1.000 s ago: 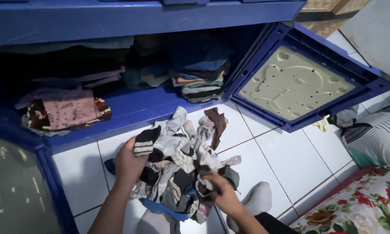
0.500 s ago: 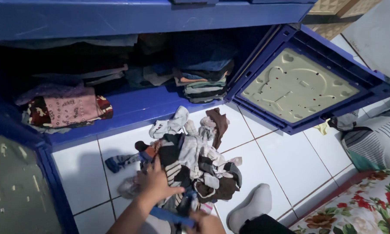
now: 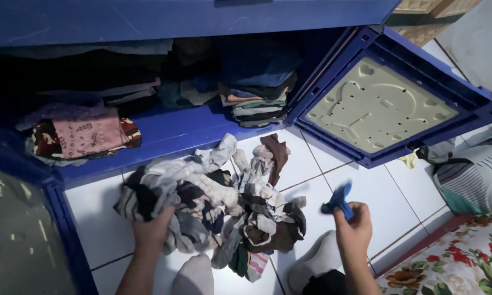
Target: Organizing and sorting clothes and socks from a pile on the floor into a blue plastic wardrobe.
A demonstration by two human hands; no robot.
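Open blue cabinet (image 3: 164, 136) with folded clothes, door (image 3: 382, 106) swung wide over white tiled floor (image 3: 366, 202). Sock pile (image 3: 213, 207) beside it, now pressed under left hand (image 3: 152, 230), fingers closed into the heap. Blue sock (image 3: 338, 199), pulled free a moment ago, now pinched aloft in right hand (image 3: 354, 225), apart from the heap.

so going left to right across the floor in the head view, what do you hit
left hand gripping the pile → pile of mixed socks → right hand holding up a blue sock → striped fabric at the right edge
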